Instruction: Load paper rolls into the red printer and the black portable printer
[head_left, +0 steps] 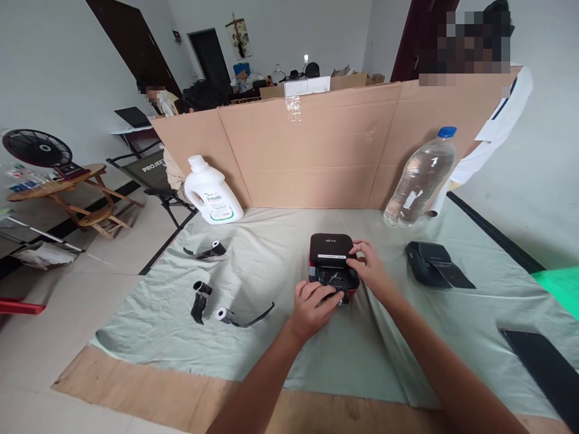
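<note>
A small black and red label printer [332, 246] sits on the cloth with its lid raised. My right hand [370, 268] grips the right edge of that lid between thumb and fingers. At the front of the open compartment, the fingers of my left hand [314, 310] are curled and pinched together over a dark part; what they hold is mostly hidden. A bit of shiny dark film shows below those fingertips. Left of the printer lie three small rolls with dark tails: an upper roll [219, 248], a middle roll [202, 288] and a lower roll [225, 315].
A black handheld device [436, 264] lies to the right, with a dark phone-like slab [543, 367] nearer me. A white jug [212, 193] and a water bottle [418, 181] stand before a cardboard screen [312, 157]. Two people are beyond it.
</note>
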A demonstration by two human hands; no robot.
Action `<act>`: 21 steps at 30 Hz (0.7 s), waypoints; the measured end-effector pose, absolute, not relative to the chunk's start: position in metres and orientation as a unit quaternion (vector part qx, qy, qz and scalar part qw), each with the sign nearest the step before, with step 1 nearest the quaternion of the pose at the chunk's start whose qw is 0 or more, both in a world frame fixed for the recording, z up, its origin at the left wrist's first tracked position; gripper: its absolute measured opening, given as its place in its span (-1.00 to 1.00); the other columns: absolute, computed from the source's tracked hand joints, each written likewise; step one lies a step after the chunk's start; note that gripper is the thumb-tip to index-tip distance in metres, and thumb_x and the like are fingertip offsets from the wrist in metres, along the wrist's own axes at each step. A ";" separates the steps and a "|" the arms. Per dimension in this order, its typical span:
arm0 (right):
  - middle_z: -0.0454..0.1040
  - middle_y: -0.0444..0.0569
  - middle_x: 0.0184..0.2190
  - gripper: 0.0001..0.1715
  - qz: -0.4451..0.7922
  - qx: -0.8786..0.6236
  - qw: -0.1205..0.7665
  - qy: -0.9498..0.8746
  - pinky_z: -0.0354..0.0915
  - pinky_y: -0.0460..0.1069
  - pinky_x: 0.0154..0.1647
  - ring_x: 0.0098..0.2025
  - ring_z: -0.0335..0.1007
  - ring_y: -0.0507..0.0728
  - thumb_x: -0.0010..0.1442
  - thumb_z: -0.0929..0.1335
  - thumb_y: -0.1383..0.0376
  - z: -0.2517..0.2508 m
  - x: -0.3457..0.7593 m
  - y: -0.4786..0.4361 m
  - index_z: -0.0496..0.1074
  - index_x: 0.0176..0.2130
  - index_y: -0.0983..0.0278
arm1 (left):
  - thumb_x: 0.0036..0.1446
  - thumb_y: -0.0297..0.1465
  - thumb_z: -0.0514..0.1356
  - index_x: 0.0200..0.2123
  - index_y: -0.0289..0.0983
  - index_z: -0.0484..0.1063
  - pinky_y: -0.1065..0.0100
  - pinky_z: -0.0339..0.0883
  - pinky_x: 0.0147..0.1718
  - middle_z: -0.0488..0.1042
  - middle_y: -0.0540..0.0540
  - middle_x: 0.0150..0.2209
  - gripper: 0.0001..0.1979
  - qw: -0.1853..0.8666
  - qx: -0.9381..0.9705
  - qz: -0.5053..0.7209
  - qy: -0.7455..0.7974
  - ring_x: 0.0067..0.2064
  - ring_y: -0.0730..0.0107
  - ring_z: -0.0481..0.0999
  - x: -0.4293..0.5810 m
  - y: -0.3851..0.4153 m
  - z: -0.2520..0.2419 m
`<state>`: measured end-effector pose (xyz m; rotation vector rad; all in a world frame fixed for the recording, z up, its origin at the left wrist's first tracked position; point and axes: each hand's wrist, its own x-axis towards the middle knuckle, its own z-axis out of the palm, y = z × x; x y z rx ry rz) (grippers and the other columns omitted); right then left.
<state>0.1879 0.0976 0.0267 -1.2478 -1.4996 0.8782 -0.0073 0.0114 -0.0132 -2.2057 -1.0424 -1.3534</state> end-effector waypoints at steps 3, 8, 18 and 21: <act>0.29 0.04 0.15 -0.54 0.413 -0.515 0.490 -0.569 0.32 0.20 0.16 0.23 0.26 0.27 0.02 0.37 0.15 0.015 0.182 0.085 0.37 -0.04 0.12 | 0.23 -0.47 0.30 -0.08 -0.02 0.61 0.21 0.18 0.02 0.64 -0.01 -0.22 -0.75 0.170 -0.784 -0.471 -0.368 -0.13 0.33 0.47 -0.008 0.009 -0.015; 0.27 0.04 0.30 -0.33 0.481 -0.481 0.516 -0.520 0.27 0.22 0.29 0.33 0.20 0.25 0.10 0.36 0.18 0.013 0.174 0.078 0.23 0.20 0.07 | 0.36 -0.24 0.15 -0.03 -0.10 0.60 0.14 0.27 0.05 0.60 -0.14 -0.10 -0.75 0.049 -0.716 -0.546 -0.431 -0.03 0.20 0.49 -0.010 0.012 -0.009; 0.23 -0.01 0.39 -0.24 0.502 -0.465 0.539 -0.492 0.26 0.19 0.36 0.41 0.15 0.23 0.13 0.32 0.25 0.014 0.166 0.071 0.20 0.31 0.05 | 0.15 -0.13 0.29 0.00 -0.23 0.52 0.22 0.36 0.13 0.55 -0.18 0.11 -0.58 -0.532 -0.317 -0.580 -0.529 0.17 0.13 0.50 -0.010 0.056 0.008; 0.24 -0.02 0.39 -0.22 0.492 -0.468 0.539 -0.498 0.24 0.19 0.37 0.41 0.16 0.22 0.14 0.31 0.25 0.011 0.165 0.072 0.19 0.33 0.06 | 0.07 -0.14 0.32 -0.03 -0.24 0.51 0.26 0.41 0.00 0.59 -0.16 0.00 -0.56 -0.552 -0.304 -0.573 -0.524 0.06 0.15 0.54 -0.011 0.056 0.011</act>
